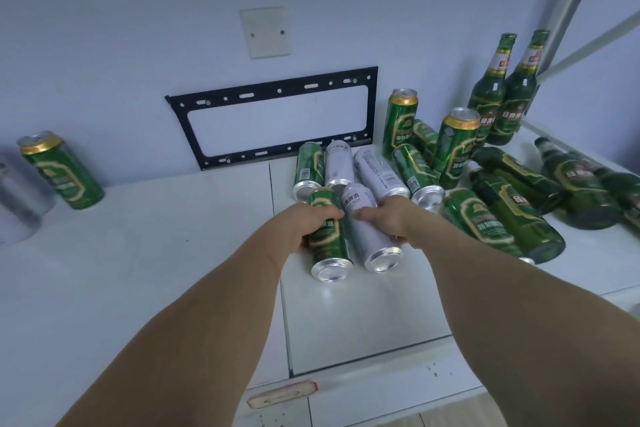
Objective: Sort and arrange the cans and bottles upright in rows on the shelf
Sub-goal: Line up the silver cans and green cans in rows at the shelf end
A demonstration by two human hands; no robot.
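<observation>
Both hands reach into the pile at centre frame. The left hand (304,229) has its grip clamped round a green can (327,239) that lies on its side, base toward the camera. The right hand (388,218) is closed in the same way on a silver can (372,236) lying just beside it, the two cans touching. Judgement: each hand takes the can by the mid-body so that it can be swung upright in one turn.

The white surface (173,253) carries the unsorted stock in the right half of the frame: green and silver cans lying flat behind the hands, and green bottles (519,215) lying on their sides at centre right. Two green cans (401,121) and two bottles (498,90) stand upright at upper right, near the wall. One upright green can (59,170) stands well apart at the left edge, beside a blurred silver cylinder (17,198).

The cans appear undented, with bright bases and legible labels. Most of the sorting is not yet done.
</observation>
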